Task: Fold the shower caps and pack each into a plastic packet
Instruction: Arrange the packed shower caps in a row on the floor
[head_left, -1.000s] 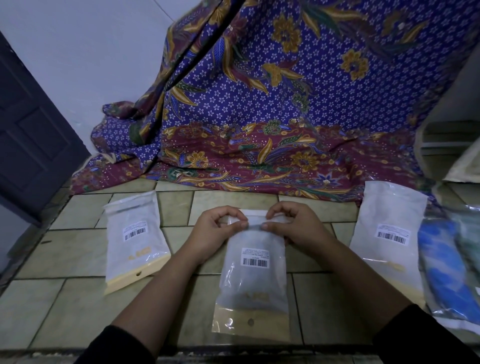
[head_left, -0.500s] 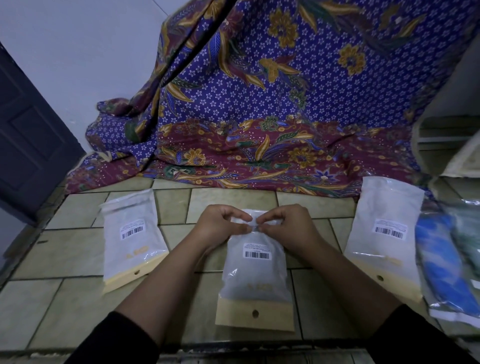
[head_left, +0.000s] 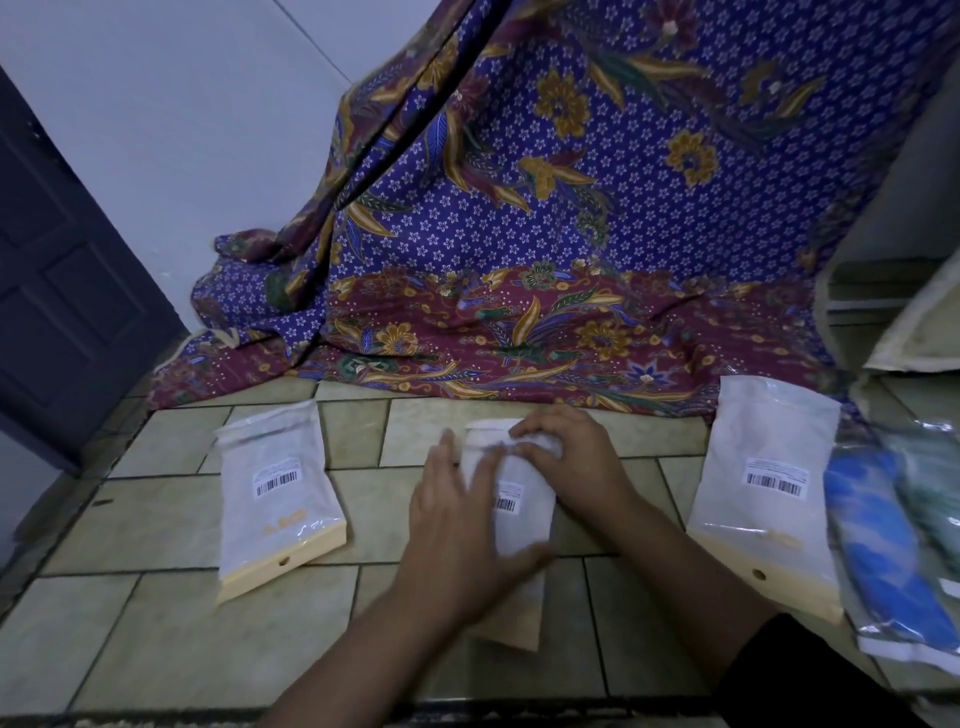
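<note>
Tiled floor (head_left: 156, 525) carries 3 packets (head_left: 278, 499), batik cloth (head_left: 519, 338), blue bundles (head_left: 878, 545).

The middle packet (head_left: 519, 499) lay flat on the tiled floor (head_left: 156, 519). On it rested the left hand (head_left: 457, 535), toward its left side, and the right hand (head_left: 566, 457), across its far end. Left of that packet lay a second packet (head_left: 275, 499); right of it, a third packet (head_left: 769, 488). Behind it, draped cloth (head_left: 519, 338) spread onto the floor.

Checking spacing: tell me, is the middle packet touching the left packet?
Apart. The head view shows bare tile between the middle packet and the left packet.
</note>
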